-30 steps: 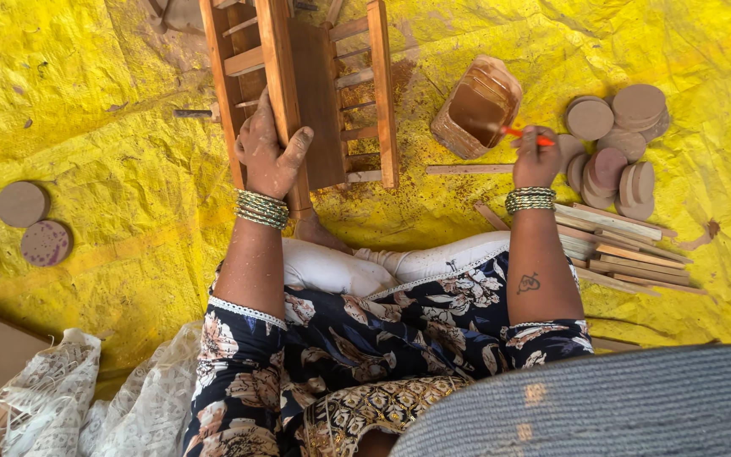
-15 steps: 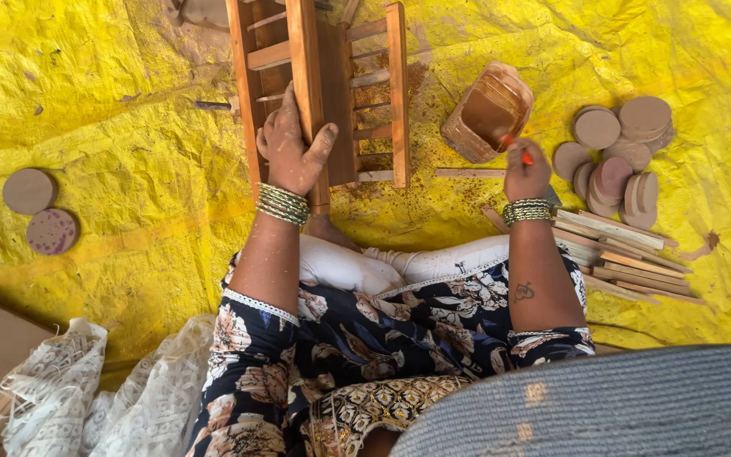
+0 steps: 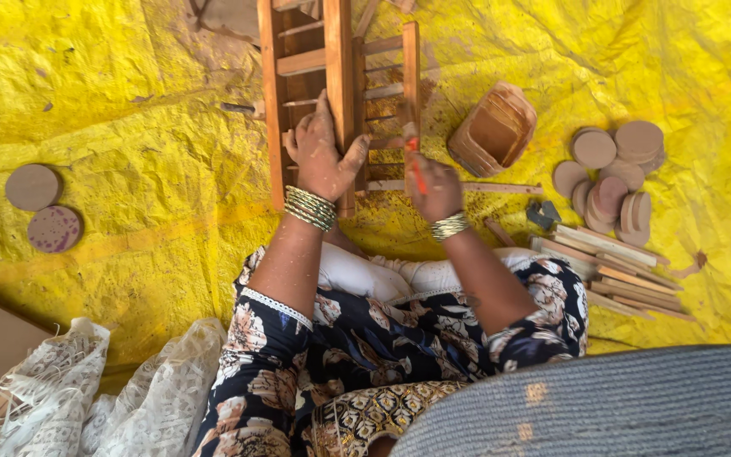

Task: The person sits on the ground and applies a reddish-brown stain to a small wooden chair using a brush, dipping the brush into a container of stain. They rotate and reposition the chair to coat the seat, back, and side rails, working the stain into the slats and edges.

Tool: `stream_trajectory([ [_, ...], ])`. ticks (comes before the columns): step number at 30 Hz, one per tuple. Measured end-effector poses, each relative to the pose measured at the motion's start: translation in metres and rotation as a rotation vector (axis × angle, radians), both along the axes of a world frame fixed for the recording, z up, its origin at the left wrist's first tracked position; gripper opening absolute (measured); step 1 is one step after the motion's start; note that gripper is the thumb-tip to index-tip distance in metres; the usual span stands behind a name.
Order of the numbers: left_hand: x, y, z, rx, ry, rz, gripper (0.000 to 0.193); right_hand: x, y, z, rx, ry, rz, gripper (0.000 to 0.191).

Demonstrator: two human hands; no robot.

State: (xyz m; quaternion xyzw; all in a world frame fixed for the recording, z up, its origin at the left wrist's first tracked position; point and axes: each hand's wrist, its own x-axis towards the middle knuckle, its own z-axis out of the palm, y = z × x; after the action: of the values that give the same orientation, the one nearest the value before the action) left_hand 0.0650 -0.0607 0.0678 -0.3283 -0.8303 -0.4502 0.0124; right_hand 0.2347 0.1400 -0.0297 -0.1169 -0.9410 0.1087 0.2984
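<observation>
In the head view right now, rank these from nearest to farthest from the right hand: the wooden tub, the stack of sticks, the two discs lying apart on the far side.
From the right hand:
1. Wooden tub, just up and to its right.
2. Stack of sticks, lower right on the yellow sheet.
3. Two discs, far left, beyond the left hand.

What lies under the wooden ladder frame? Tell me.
Under the wooden frame lies the crumpled yellow sheet, visible between the rungs. The left hand grips the frame and the right hand holds a red tool at it; whatever lies beneath the hands is hidden.
</observation>
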Motion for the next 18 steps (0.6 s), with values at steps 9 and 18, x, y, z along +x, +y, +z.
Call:
stream_trajectory([
  [9, -0.017, 0.005, -0.003, 0.007, 0.033, 0.004, 0.101, -0.088, -0.035, 0.009, 0.052, -0.180, -0.249, 0.044],
  [18, -0.030, 0.010, -0.003, 0.031, 0.047, -0.014, 0.100, -0.144, -0.022, -0.021, -0.167, -0.194, 0.022, 0.056],
])
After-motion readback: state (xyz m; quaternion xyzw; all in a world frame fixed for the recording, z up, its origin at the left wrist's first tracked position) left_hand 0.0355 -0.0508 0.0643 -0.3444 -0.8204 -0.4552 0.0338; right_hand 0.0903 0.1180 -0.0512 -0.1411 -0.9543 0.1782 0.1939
